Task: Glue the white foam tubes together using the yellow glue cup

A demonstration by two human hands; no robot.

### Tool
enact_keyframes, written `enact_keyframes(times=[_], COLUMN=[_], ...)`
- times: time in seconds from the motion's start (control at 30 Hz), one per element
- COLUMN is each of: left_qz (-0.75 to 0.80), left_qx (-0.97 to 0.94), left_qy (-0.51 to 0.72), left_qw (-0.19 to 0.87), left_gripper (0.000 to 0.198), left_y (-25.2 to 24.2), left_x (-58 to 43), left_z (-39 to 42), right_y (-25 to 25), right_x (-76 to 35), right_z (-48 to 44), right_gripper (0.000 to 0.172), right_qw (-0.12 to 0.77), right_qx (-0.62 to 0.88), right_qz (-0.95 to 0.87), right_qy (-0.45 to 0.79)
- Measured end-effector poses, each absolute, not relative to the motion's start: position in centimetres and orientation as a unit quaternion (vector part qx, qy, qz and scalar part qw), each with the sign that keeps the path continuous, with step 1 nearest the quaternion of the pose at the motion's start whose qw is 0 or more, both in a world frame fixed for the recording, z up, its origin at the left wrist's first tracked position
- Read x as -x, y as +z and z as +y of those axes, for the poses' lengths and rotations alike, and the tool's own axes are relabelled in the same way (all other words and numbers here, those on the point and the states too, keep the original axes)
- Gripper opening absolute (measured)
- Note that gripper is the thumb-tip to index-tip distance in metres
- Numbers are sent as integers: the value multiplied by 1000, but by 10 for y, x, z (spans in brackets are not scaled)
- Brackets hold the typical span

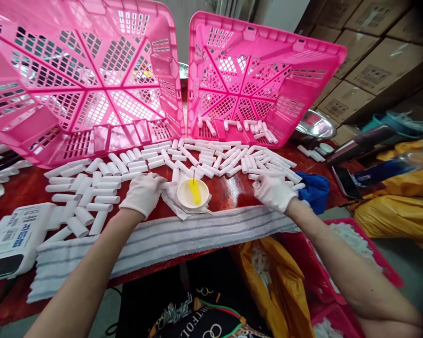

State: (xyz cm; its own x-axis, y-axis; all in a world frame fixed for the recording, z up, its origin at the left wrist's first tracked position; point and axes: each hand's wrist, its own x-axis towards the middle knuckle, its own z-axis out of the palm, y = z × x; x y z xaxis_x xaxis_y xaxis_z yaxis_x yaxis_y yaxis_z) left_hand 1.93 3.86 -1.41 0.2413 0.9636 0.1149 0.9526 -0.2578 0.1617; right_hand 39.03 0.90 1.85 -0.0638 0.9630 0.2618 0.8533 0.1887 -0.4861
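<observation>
While hands (143, 193) flank a bowl (184, 194), tubes (99, 207) around, grip unclear

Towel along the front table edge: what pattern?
The towel is striped, bluish-grey lines on white; best in the head view, the only one.

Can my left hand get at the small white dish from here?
Probably yes: the gloved left hand is close beside the white dish, and only low, crumpled paper seems to lie between them.
</observation>
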Motion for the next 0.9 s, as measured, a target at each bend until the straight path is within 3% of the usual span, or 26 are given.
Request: enact_keyframes(times=[0.07, 0.23, 0.37, 0.47, 0.63, 0.9], left_qz=[640, 649, 632, 649, 664, 635], left_qx=[-752, -696, -666, -643, -613, -619], left_qy=[143, 240, 297, 290, 295, 319], left_qw=[66, 193, 264, 286, 312, 336], left_gripper=[32, 41, 42, 41, 41, 43], left_y=[-13, -18, -22, -21, -20, -35], left_x=[-18, -32, -42, -45, -54, -61], left_z=[27, -6, -20, -21, -16, -11], right_y=[12, -17, -43, -54, -57, -55], right_x=[-367, -295, -276, -283, -285, -281], right_z=[9, 17, 30, 32, 27, 20], right_gripper=[30, 38, 31, 24, 35, 30], right_qw=[290, 366, 404, 372, 358, 321], right_qx=[613, 487, 498, 480, 486, 493], right_qz=[-716, -607, -663, -732, -725, -753], right_qy=[167, 511, 387, 308, 332, 296])
